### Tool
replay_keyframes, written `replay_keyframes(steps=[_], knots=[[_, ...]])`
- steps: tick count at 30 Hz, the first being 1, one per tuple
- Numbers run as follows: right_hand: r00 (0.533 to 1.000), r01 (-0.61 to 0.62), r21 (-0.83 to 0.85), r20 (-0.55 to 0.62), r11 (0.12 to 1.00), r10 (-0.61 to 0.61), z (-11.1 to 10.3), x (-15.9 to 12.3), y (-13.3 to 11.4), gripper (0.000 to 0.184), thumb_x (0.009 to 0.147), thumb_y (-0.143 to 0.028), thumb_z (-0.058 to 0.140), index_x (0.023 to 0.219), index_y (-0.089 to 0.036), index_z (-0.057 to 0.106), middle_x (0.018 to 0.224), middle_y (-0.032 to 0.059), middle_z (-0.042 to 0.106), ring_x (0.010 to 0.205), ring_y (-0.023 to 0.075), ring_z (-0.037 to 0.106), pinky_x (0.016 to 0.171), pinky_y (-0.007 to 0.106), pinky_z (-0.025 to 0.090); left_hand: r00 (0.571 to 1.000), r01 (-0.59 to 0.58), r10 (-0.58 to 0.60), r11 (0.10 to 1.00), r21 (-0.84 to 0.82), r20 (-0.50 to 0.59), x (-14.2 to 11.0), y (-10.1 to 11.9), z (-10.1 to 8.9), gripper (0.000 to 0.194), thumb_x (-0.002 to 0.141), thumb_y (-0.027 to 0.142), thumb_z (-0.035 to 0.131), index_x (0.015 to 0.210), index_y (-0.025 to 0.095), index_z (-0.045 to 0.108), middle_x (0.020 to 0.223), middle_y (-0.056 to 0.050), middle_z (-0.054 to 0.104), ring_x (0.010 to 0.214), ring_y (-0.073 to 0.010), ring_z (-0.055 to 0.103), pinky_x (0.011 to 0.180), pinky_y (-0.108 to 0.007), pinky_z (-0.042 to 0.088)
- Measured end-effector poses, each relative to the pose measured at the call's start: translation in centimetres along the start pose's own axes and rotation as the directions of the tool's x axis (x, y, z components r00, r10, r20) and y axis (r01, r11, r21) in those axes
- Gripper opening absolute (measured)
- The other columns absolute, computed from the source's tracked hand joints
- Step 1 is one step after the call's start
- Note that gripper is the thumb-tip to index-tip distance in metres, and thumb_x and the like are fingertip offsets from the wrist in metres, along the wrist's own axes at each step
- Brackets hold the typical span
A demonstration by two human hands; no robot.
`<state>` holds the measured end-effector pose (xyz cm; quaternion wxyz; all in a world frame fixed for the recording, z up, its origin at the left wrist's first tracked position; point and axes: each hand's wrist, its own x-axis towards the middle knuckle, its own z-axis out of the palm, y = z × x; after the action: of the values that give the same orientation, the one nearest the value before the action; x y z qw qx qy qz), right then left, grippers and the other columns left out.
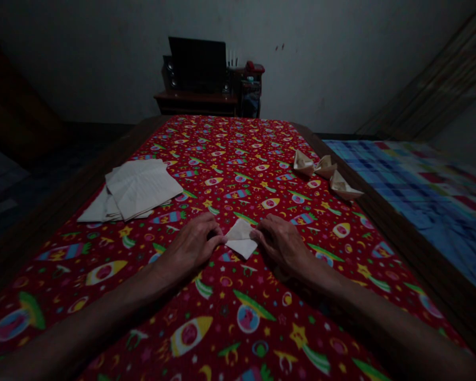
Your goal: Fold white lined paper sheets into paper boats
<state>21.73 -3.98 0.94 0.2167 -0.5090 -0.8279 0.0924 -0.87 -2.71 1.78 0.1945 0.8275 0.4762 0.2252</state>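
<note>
Paper stack (145, 189) near left edge of table (394, 225), folded sheet (241, 238) between left hand (194, 241) and right hand (282, 242), three folded papers (326, 166) near right edge, screen (198, 64) beyond far edge

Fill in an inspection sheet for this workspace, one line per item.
Surface: red printed cloth, dimly lit.
Job's things: paper in the middle; loose stack at left; three folded pieces near the cloth's right edge.
Clutter: pale sheets at far left, too dim to identify.
Grips: left grip at the paper's left corner, right grip at its right; pinching or pressing unclear.
Cables: nothing seen.
Surroundings: screen beyond the cloth; plaid spread at right.
</note>
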Motion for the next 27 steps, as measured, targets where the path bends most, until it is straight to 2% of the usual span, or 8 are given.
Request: replay_keyframes(steps=[5, 11, 18, 27], knots=[[1.0, -0.001, -0.013, 0.002, 1.0, 0.001, 0.03, 0.05, -0.18, 0.024, 0.09, -0.028, 0.047, 0.072, -0.015, 0.056, 0.069, 0.0026, 0.051, 0.063, 0.0125, 0.043, 0.057, 0.024, 0.029, 1.0, -0.018, 0.018, 1.0, 0.004, 0.013, 0.25, -0.32, -0.1, 0.012, 0.079, 0.021, 0.064, 0.068, 0.014, 0.063, 0.079, -0.001, 0.053, 0.073, -0.0131, 0.053, 0.065, -0.024, 0.039], [1.0, -0.019, -0.022, 0.007, 1.0, 0.02, -0.01, 0.08, -0.45, 0.022, 0.09, -0.029, 0.047, 0.075, -0.015, 0.057, 0.072, 0.0034, 0.052, 0.065, 0.0129, 0.045, 0.058, 0.024, 0.029, 0.998, -0.036, 0.036, 0.999, 0.005, -0.042, 0.06, -0.37, 0.24, 0.023, 0.085, 0.027, 0.056, 0.067, 0.015, 0.062, 0.08, -0.001, 0.051, 0.071, -0.0119, 0.052, 0.063, -0.024, 0.039], [1.0, -0.021, -0.042, 0.009, 0.999, 0.022, 0.29, 0.11, -0.26, 0.022, 0.09, -0.029, 0.048, 0.074, -0.016, 0.055, 0.072, 0.0031, 0.052, 0.066, 0.0134, 0.045, 0.06, 0.024, 0.03, 1.0, -0.026, 0.027, 0.998, 0.054, -0.012, 0.21, -0.41, 0.69, 0.018, 0.084, 0.027, 0.056, 0.071, 0.015, 0.058, 0.081, -0.001, 0.05, 0.072, -0.0135, 0.051, 0.065, -0.027, 0.039], [0.999, -0.016, -0.033, -0.031, 0.999, 0.015, 0.01, 0.15, -0.5, 0.019, 0.088, -0.027, 0.051, 0.072, -0.016, 0.051, 0.069, 0.0015, 0.049, 0.062, 0.0124, 0.042, 0.056, 0.023, 0.028, 0.993, -0.111, 0.114, 0.99, 0.089, -0.025, -0.18, -0.42, 0.74, 0.014, 0.087, 0.026, 0.051, 0.076, 0.018, 0.05, 0.085, -0.001, 0.048, 0.076, -0.0153, 0.05, 0.068, -0.029, 0.039]])
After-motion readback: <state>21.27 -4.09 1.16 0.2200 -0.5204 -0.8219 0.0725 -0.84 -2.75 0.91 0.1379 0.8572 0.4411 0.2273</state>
